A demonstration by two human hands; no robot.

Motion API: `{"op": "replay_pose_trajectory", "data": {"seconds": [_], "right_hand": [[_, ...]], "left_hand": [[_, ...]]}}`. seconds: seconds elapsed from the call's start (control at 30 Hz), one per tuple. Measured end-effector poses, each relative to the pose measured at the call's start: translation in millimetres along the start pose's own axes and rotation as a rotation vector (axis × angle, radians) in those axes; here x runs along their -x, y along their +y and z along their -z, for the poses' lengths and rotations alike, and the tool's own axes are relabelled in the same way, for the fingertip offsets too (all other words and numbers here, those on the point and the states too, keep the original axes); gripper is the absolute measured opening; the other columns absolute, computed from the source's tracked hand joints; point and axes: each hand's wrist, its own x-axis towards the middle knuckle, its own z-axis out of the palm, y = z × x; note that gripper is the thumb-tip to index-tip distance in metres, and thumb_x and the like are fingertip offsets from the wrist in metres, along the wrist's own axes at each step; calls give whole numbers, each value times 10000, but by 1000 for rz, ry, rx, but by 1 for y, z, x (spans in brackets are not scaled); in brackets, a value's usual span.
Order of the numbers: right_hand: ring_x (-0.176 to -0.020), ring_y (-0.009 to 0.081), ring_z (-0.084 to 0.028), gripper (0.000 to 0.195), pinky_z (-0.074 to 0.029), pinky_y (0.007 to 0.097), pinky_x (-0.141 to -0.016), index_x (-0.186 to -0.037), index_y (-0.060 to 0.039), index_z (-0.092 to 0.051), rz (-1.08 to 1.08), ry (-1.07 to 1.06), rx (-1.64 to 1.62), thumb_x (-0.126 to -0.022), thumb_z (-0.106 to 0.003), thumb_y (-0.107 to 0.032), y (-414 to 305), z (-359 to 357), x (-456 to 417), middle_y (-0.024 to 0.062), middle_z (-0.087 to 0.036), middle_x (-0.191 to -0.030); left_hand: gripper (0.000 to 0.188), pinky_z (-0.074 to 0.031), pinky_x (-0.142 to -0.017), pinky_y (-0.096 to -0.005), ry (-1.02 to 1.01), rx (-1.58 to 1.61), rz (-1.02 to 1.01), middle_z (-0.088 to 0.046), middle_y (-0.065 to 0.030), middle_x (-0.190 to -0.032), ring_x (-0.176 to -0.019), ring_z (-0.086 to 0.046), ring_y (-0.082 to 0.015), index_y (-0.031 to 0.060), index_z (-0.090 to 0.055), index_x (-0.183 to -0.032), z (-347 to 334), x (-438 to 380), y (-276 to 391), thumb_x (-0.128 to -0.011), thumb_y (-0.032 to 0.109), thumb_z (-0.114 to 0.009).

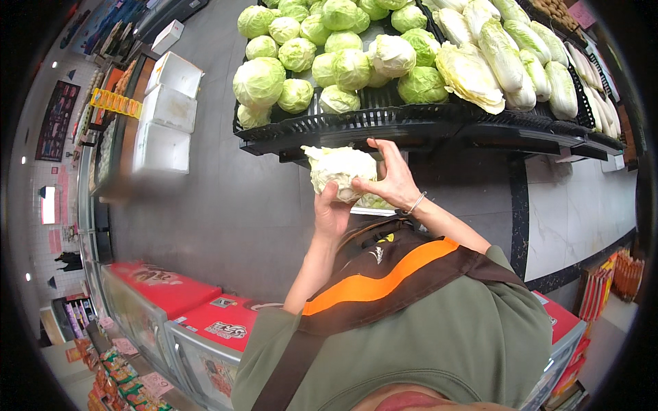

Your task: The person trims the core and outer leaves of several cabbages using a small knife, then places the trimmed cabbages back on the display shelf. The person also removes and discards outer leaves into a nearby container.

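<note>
A pale cabbage head (pixel 342 172) with a ragged top leaf is held between both hands in front of the apron. My left hand (pixel 331 208) grips it from below, thumb on its near face. My right hand (pixel 390 180) presses its right side with thumb and fingers, a bracelet at the wrist. Beyond them, green cabbages (pixel 351 69) lie heaped in a black plastic crate (pixel 318 122) on a display stand. Napa cabbages (pixel 501 56) lie to its right. Below the held cabbage, a white-edged container (pixel 372 210) with leafy pieces partly shows, mostly hidden by the hands and apron.
White foam boxes (pixel 167 115) stand at the left beside another display. Red-topped chest freezers (pixel 205 318) are behind at the lower left, with packaged snacks (pixel 123 380) near them. White radishes (pixel 591 77) lie at the far right of the produce stand.
</note>
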Motion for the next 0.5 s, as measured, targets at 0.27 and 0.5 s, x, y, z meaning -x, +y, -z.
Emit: {"op": "replay_pose_trajectory", "data": {"seconds": [0.27, 0.5], "right_hand": [[-921, 347, -681, 576, -531, 396, -848, -1125, 24, -655, -23, -266, 67, -702, -689, -367, 1, 8, -10, 217, -691, -1015], [-938, 375, -668, 479, -536, 414, -846, -1100, 29, -652, 92, -391, 70, -725, -674, -267, 4, 9, -5, 239, -677, -1028]], "left_hand": [[646, -508, -965, -454, 252, -219, -53, -557, -92, -1296, -1179, -566, -245, 62, -417, -1386, -16, 14, 3, -842, 252, -708], [543, -574, -832, -390, 294, -438, -41, -636, -112, -1143, -1004, -656, -216, 27, -500, -1293, -13, 21, 11, -830, 204, -722]]}}
